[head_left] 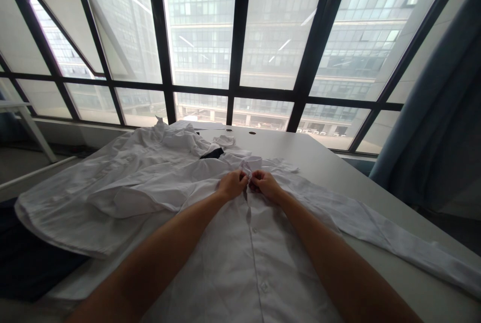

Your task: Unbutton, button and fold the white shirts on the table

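A white button-up shirt lies spread on the table, its collar at the far end and its button placket running down toward me. Just below the collar, my left hand pinches one edge of the shirt front. Close beside it, my right hand pinches the other edge. The fingertips of both hands nearly meet there, and a small gap in the front shows beneath them. Farther down the placket, buttons sit along the closed edges. Whether a button is between my fingers is hidden.
More white shirts are heaped on the left, with a black patch among them. One sleeve stretches right across the white table. Dark cloth hangs at the lower left. Windows stand behind; a blue curtain hangs right.
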`<state>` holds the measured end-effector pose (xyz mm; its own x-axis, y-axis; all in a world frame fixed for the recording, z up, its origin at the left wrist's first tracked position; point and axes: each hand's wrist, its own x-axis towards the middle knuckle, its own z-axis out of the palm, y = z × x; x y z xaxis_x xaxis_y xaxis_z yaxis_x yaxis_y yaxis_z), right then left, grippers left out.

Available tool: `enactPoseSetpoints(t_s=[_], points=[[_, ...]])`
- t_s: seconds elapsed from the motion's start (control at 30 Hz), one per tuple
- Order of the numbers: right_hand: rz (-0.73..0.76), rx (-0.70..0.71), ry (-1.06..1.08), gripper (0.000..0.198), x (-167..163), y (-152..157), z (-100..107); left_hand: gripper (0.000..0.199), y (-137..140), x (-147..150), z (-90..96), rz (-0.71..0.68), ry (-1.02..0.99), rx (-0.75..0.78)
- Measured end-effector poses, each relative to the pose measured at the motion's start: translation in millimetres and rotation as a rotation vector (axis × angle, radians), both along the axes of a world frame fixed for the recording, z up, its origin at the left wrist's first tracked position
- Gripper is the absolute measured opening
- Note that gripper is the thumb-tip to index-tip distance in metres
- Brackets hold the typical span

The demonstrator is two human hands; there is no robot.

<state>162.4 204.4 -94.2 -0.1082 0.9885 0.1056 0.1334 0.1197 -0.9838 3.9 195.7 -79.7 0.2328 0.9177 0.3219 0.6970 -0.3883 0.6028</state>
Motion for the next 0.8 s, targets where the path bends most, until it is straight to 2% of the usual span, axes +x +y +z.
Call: enactPoseSetpoints(t_s=[0.47,0.8], points=[[-0.092,-0.039,0.015,0.015,-3.9,1.3,0.7,0.02,8.0,-2.9,-7.9,-0.088,-0.039,0.044],[-0.064,-0.089,0.093,0.016,-3.6,-3.1,6.2,0.022,7.5,-3.1,-8.7,-0.105,-0.021,0.074]])
